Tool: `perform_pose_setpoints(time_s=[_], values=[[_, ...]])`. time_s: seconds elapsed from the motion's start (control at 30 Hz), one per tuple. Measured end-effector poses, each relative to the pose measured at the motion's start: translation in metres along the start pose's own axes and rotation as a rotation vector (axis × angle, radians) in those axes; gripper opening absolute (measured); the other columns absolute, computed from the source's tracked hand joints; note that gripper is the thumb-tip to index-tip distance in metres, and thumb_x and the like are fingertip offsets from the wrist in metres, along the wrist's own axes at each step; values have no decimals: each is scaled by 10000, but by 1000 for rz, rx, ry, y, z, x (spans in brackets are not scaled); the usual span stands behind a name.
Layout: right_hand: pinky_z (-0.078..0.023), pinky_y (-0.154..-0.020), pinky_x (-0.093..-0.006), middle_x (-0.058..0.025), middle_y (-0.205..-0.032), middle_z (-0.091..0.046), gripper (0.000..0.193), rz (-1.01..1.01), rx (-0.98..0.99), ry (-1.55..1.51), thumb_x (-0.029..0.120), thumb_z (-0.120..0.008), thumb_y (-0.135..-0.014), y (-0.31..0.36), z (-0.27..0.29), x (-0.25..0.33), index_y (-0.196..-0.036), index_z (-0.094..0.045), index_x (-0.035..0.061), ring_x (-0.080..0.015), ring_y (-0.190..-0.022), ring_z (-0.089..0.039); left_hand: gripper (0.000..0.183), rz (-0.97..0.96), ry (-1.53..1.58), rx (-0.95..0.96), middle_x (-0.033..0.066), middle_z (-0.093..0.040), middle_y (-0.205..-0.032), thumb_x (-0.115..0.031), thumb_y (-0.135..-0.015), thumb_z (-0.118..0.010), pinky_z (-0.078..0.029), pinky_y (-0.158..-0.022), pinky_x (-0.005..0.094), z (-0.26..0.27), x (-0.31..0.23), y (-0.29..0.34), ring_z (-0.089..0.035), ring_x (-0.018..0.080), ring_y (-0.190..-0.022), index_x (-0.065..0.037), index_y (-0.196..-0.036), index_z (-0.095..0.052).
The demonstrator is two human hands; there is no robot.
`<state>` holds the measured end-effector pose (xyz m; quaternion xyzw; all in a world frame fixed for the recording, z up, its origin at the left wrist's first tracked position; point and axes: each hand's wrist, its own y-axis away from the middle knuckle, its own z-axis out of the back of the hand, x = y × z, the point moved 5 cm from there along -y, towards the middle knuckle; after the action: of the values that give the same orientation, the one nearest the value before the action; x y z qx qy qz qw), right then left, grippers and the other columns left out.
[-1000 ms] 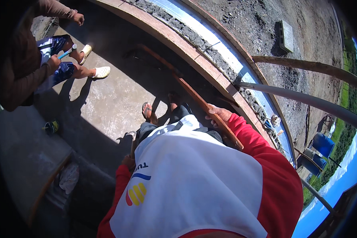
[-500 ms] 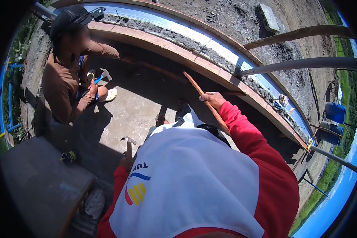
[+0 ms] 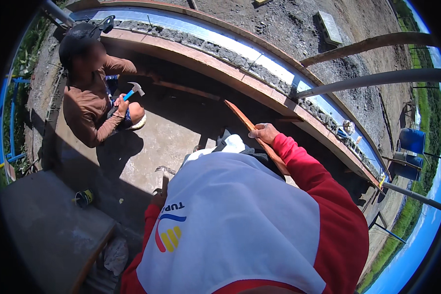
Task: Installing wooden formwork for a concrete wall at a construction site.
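Note:
In my right hand (image 3: pixel 264 133) is a long, narrow strip of wood (image 3: pixel 239 114), slanted, its upper end near the formwork. My left hand (image 3: pixel 158 198), low beside my shirt and partly shaded, grips the handle of a claw hammer (image 3: pixel 165 171) with its head up. Across from me a person (image 3: pixel 85 93) in a brown long-sleeved top and dark cap crouches, holding a blue-handled hammer (image 3: pixel 133 91). That person's other arm reaches toward a wooden piece (image 3: pixel 187 89) in the shade, whose end appears close to my strip's tip.
A long board form (image 3: pixel 201 53) with rough concrete along it curves across the far side. Grey poles (image 3: pixel 372 81) lean over it at right. A concrete block (image 3: pixel 330 28) lies beyond. At left are a slab (image 3: pixel 49 220) and a dark can-like item (image 3: pixel 84 197).
The crouching person has shifted slightly down and right, with the blue-handled hammer raised a little. My strip of wood has moved slightly down. Both my hands keep their hold.

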<state>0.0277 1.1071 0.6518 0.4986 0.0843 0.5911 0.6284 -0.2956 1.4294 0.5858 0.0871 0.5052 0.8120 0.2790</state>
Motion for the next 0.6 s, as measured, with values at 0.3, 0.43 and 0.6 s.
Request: perform_pose_setpoints(time_s=[0.3, 0.43, 0.6], values=[[-383, -735, -311, -218, -935, -461, 758, 259, 45, 571, 194, -631, -460, 34, 13, 13, -1131, -305, 60, -316, -870, -460, 440, -62, 131, -64, 160, -526, -794, -266, -639, -557, -413, -693, 292, 34, -55, -5, -523, 206, -733, 25, -948, -442], [-411, -679, -339, -180, -911, -425, 738, 264, -55, 975, 138, -605, -475, 43, 24, 9, -1137, -279, 120, -316, -790, -475, 364, -94, 488, 126, 149, -519, -721, -176, -656, -552, -445, -492, 305, 41, -83, -10, -518, 187, -521, 29, -924, -414], [-430, -638, -333, -155, -917, -401, 717, 344, -83, 971, 112, -594, -477, 44, 26, 9, -1126, -290, 136, -297, -790, -483, 549, -104, 840, 167, 120, -502, -645, -30, -635, -548, -399, -381, 286, 48, -126, -37, -488, 174, -456, 7, -1089, -241]])
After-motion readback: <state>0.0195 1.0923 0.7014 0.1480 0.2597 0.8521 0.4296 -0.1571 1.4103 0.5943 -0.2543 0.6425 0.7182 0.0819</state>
